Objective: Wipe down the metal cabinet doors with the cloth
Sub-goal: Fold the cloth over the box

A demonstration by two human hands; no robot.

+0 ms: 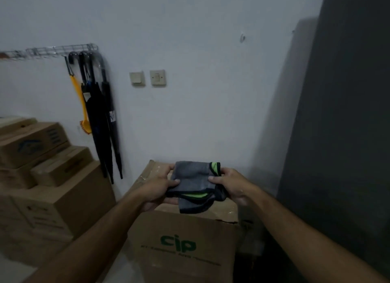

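A grey cloth (193, 178) with green and black edging is held folded between both hands above a cardboard box. My left hand (157, 190) grips its left edge, thumb on top. My right hand (231, 184) pinches its right edge. The dark grey metal cabinet (341, 124) stands tall at the right edge of the head view; only its side panel shows, and its doors are out of sight.
A cardboard box marked "cip" (183, 238) sits right under the hands. More stacked boxes (46, 171) fill the left. Black umbrellas (101, 118) and an orange brush (81, 105) hang from a wire wall rack. Two switches (157, 77) are on the white wall.
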